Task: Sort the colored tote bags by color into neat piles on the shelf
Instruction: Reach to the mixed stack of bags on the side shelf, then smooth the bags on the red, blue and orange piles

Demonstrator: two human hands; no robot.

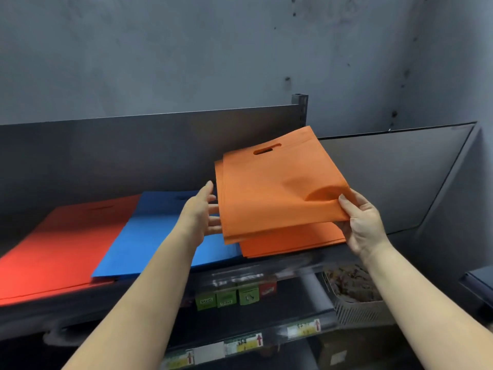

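Note:
On the dark shelf (149,283) lie three piles of flat tote bags: a red pile (53,252) at the left, a blue pile (149,233) in the middle, an orange pile (293,243) at the right. A small stack of orange bags (272,190) with a cut-out handle hangs tilted above the orange pile. My right hand (362,222) pinches its near right corner, thumb on top. At the stack's left edge my left hand (204,212) has straight fingers touching it from beside and below.
A dark back panel (133,150) and a metal post (300,108) close the shelf behind. A second dark panel (394,177) stands at the right. Below are price labels (242,343), green boxes (226,297) and a grey basket (354,303).

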